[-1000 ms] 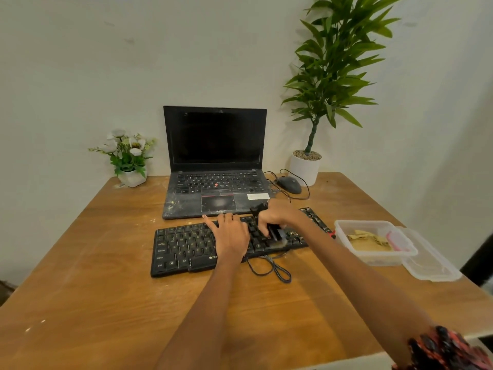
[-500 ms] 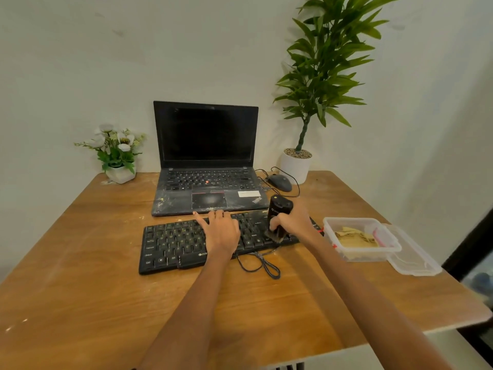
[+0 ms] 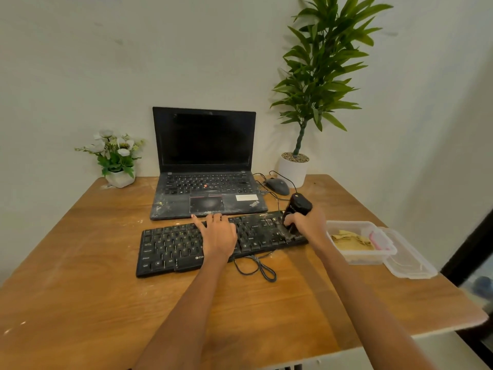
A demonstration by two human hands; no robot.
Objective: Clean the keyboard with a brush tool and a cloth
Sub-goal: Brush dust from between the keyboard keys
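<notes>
Right hand (image 3: 306, 225) clenched around black brush tool (image 3: 296, 213), held near upright w/ slight tilt: butt end up and leaning back-left toward laptop (image 3: 206, 166), bristle end down on keys at right end of keyboard (image 3: 184, 244). Left hand (image 3: 217, 236) flat, palm down, fingers spread on kbd middle, grasping nothing, pressing on keys. Kbd long axis runs left-right across desk (image 3: 80, 303), slightly skewed: right end farther from camera, near laptop front edge; left end closer. Cable loops off front edge onto desk. Pale dust specks on kbd right section and laptop palmrest. Yellowish cloth (image 3: 352, 240) lying in clear plastic tub (image 3: 360, 259), just right of kbd, lid (image 3: 410, 260) beside tub. Mouse (image 3: 277, 186) behind brush.
</notes>
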